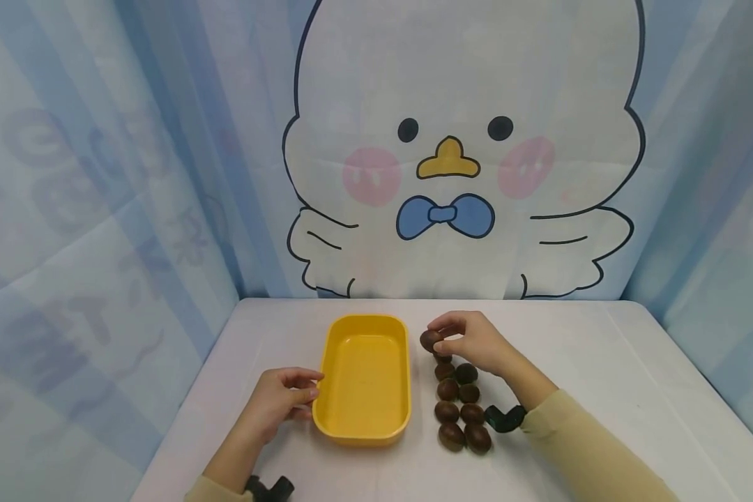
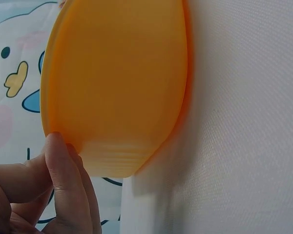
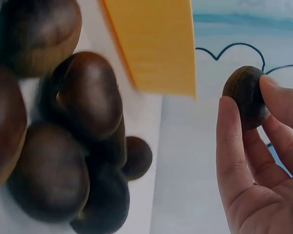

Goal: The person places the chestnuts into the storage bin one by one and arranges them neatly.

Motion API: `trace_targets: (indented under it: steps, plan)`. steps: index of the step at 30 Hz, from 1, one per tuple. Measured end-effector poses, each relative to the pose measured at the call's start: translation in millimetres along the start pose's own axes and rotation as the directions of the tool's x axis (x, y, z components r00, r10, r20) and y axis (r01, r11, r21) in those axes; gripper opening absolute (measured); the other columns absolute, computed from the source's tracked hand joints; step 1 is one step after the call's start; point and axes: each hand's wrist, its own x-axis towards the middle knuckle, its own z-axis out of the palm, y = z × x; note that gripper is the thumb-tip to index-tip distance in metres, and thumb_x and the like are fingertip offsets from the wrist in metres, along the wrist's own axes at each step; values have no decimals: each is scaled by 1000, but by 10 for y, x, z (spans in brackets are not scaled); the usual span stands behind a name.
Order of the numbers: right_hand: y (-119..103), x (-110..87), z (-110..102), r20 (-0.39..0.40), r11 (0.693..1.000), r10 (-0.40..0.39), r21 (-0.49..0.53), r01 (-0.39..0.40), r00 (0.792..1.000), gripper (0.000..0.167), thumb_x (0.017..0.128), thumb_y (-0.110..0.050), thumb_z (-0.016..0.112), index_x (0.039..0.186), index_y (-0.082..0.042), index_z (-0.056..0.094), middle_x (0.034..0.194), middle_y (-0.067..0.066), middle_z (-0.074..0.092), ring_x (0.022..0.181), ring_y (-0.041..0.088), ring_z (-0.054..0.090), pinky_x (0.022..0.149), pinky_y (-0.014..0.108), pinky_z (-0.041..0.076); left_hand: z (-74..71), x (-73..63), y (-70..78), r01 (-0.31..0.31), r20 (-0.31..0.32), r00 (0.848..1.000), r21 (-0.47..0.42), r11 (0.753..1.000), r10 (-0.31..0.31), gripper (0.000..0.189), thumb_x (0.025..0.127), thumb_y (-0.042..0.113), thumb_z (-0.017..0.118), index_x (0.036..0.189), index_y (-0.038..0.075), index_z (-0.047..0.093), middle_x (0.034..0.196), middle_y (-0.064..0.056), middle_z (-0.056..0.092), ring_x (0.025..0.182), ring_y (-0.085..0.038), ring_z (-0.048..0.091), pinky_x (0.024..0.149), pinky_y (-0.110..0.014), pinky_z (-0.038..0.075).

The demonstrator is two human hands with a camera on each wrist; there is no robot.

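Observation:
In the head view, my left hand [image 1: 282,397] is at the left side of a shallow yellow tray [image 1: 362,436] with rounded corners. My fingertips pinch its rim, close up in the left wrist view, where the tray's outer wall [image 2: 117,87] fills the upper part. Thumb and fingers of my right hand [image 1: 477,341] grip a dark brown chestnut [image 3: 246,97], held over the far end of a double row of chestnuts. Several of these chestnuts [image 1: 452,437] lie to the right of the tray. Nothing lies inside the tray.
Both stand on a white table [image 1: 627,390]. Behind it hangs a curtain [image 1: 452,258] printed with a white bird, and blue curtains [image 1: 88,209] flank the sides. A black wrist strap [image 1: 505,418] on my right arm is close beside the nearer chestnuts.

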Motion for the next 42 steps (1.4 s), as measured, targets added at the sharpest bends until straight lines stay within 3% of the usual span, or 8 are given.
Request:
trace_targets:
  steps: [11,18,27,42]
  plan:
    - [-194,75,293,50,998,-58,25,56,997,30,91,-19,83,121,-20,78,116,-1,79,112,21,71,101,48,63,0,15,-7,-11,3,1000,-21,1000,11,27,92,-1,80,119,6,81,95,-10,71,69,-20,67,64,-31,66]
    - [-275,143,456,74,996,-88,25,87,993,30,91,-18,84,120,-21,79,113,-4,79,108,17,71,109,54,56,2,29,-9,-21,5,1000,-23,1000,21,28,92,-2,80,119,5,81,94,-9,71,70,-19,67,64,-33,67]
    - [-347,272,597,77,997,-71,44,67,995,27,91,-13,84,116,-19,79,109,0,78,98,17,71,91,34,65,0,29,-9,-15,7,1000,-32,999,15,28,93,-3,79,120,4,81,94,-9,71,69,-19,67,64,-33,66]
    - [-540,572,760,126,998,-49,34,45,991,25,93,-15,84,117,-22,79,116,-2,77,103,20,71,97,39,65,-12,21,-23,-17,12,1000,-42,999,17,28,93,-3,78,120,4,80,92,-9,69,65,-19,64,62,-31,66]
